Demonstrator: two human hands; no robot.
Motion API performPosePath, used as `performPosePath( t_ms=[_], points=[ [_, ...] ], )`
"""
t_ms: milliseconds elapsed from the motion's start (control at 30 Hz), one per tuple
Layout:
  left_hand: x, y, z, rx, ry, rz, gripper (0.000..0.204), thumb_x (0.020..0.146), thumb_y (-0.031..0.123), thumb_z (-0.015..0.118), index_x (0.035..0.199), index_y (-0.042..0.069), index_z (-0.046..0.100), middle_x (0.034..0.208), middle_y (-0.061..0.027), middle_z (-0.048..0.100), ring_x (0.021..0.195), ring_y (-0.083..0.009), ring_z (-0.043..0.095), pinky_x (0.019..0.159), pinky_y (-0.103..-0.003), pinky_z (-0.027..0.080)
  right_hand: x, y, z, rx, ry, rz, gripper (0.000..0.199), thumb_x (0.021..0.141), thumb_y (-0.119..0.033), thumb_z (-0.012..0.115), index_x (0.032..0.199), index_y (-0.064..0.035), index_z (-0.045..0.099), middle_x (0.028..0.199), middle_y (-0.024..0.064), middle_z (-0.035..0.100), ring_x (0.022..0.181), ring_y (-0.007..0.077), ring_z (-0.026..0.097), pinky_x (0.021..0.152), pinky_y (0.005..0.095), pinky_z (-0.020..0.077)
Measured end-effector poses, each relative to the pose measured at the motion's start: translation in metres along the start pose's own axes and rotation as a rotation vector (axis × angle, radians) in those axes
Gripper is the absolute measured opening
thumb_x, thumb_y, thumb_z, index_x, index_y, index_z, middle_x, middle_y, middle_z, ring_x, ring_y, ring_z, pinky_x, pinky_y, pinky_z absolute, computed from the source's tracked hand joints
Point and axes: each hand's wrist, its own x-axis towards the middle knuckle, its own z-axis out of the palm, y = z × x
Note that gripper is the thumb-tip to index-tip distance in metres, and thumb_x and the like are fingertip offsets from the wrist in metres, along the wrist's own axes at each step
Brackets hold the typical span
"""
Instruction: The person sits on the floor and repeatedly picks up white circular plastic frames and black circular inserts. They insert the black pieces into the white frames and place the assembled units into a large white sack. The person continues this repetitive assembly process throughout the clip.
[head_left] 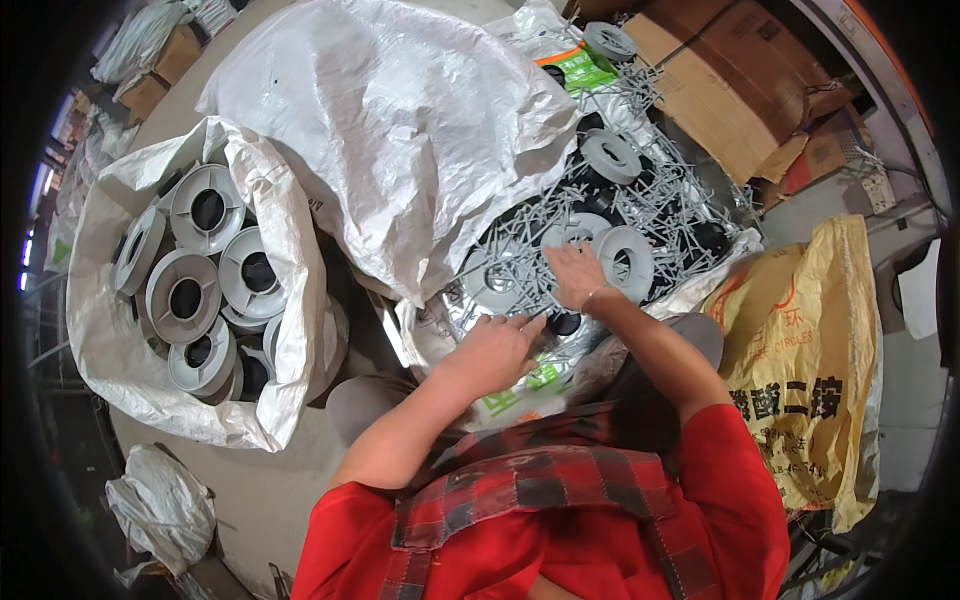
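Observation:
My right hand reaches over the pile with fingers spread, beside a grey plastic flanged ring and on the loose metal screws. Closer to my lap is my left hand, its fingers a little apart and nothing visible in them. A second grey ring lies just beyond it, and a black round part sits to its right. Farther back, another grey ring rests on the screws, with dark parts partly buried around it.
On the left stands an open white woven sack holding several grey rings. A large white sack bulges behind the pile. Cardboard boxes stand at the back right, a yellow printed sack at the right. A white bundle lies front left.

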Motion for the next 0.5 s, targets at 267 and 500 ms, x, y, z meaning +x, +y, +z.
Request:
performPosePath(
  t_ms=[267,500],
  points=[
    [-0.001,-0.019,-0.024,-0.151,0.306,-0.248,0.053,0.079,0.020,0.067,0.124,0.000,0.048,0.111,-0.0214,0.059,0.099,-0.0382,0.056,0.087,-0.043,0.045,0.017,0.067,-0.066,-0.168,-0.355,0.346,0.034,0.070,-0.019,0.072,0.101,-0.0083,0.066,0.099,0.0105,0.065,0.101,0.0250,0.057,0.102,0.0461,0.0305],
    [0.011,-0.022,-0.051,-0.316,1.039,-0.295,0.086,0.071,0.014,0.073,0.141,0.000,0.025,0.123,-0.0215,0.054,0.117,-0.0325,0.050,0.100,-0.039,0.037,0.001,0.014,-0.195,1.322,-0.392,0.074,0.057,0.069,-0.014,0.075,0.121,0.0008,0.056,0.105,0.0066,0.064,0.096,0.0136,0.057,0.088,0.0294,0.0450]
  ],
)
